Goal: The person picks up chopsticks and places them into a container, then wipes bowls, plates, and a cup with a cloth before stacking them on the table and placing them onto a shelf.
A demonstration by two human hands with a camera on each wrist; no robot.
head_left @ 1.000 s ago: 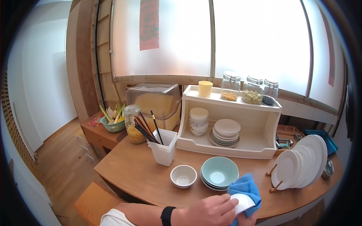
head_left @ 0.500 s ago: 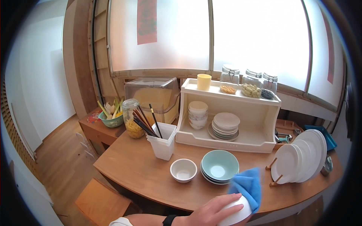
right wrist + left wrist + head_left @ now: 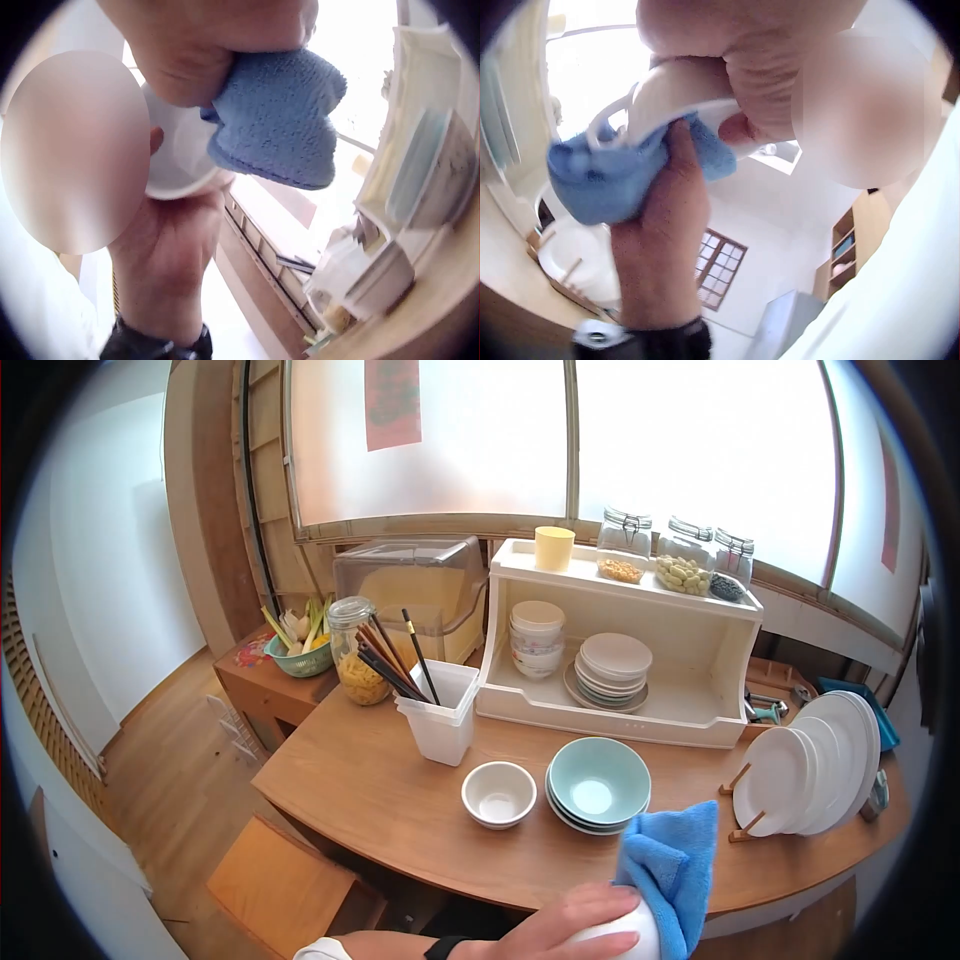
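Note:
At the bottom of the head view, the left hand [image 3: 570,925] grips a white bowl [image 3: 642,934] by its outside, fingers spread over it. A blue cloth [image 3: 675,865] stands up along the bowl's right side. In the left wrist view the right hand [image 3: 676,199] pinches the cloth [image 3: 607,180] against the bowl [image 3: 676,90]. The right wrist view shows the bowl's inside [image 3: 178,154], with the cloth [image 3: 281,120] partly in front. The right hand is hidden in the head view.
Near the hands stand stacked turquoise bowls [image 3: 600,780] and a small white bowl [image 3: 499,794]. Behind are a chopstick container [image 3: 440,725] and a white shelf [image 3: 610,720] holding dishes, with jars on top. White plates [image 3: 775,785] stand in a rack at right.
The left hand and white bowl have moved lower in the head view, and the bowl has turned to show more of its outside. The cloth now stands higher beside it.

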